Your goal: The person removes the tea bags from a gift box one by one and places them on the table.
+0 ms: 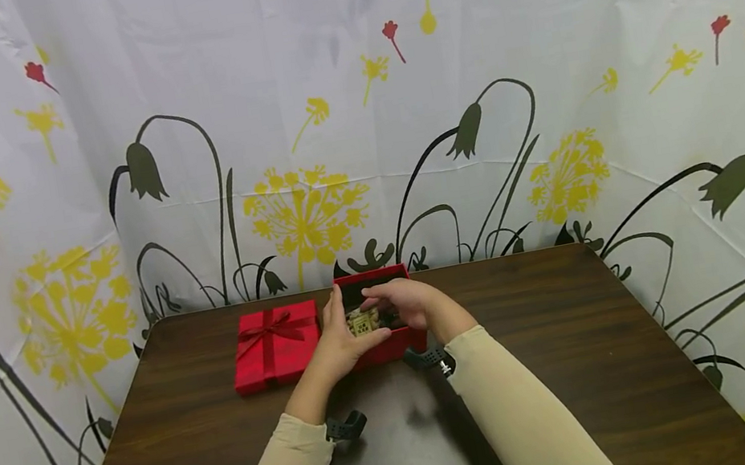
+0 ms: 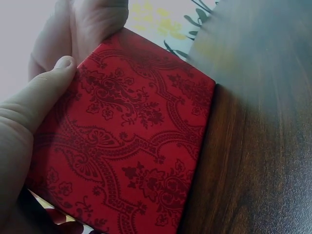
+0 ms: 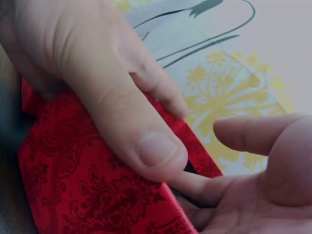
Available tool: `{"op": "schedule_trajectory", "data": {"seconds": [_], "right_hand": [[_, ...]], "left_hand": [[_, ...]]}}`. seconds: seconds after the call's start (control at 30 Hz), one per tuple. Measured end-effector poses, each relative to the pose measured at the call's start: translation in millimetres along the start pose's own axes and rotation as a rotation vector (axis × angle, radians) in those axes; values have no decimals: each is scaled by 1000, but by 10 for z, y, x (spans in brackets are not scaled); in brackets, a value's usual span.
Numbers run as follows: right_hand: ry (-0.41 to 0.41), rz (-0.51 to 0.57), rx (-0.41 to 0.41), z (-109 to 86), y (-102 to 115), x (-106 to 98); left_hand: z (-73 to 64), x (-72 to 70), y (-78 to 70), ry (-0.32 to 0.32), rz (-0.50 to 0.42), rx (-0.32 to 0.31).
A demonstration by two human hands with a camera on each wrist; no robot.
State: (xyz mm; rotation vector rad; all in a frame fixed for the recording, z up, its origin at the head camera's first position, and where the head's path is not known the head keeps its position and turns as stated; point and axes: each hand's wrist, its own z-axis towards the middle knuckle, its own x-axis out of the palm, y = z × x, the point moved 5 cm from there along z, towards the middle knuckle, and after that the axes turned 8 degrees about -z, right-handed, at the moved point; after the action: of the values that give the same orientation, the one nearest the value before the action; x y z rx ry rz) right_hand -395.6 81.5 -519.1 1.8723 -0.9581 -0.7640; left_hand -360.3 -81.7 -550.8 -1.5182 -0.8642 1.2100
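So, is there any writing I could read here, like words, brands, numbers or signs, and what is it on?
Nothing can be read for certain.
Gold label inside the open red box: dark marks like characters, too small to read.
Red lid: a ribbon bow, no lettering visible.
Backdrop: printed flowers, no lettering visible.

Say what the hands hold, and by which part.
Left hand steadies the red box around its front-left corner; whether the right hand holds anything inside is hidden.
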Motion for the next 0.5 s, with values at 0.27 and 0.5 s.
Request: {"op": "schedule_trajectory", "data": {"seconds": [0.27,0.5], "right_hand": [[-166,192,-111,7,0,-37],[-232,237,-188,-25,3,-45]], "left_hand": [[29,10,7,17,3,0],[29,10,19,1,2,-19]]}}
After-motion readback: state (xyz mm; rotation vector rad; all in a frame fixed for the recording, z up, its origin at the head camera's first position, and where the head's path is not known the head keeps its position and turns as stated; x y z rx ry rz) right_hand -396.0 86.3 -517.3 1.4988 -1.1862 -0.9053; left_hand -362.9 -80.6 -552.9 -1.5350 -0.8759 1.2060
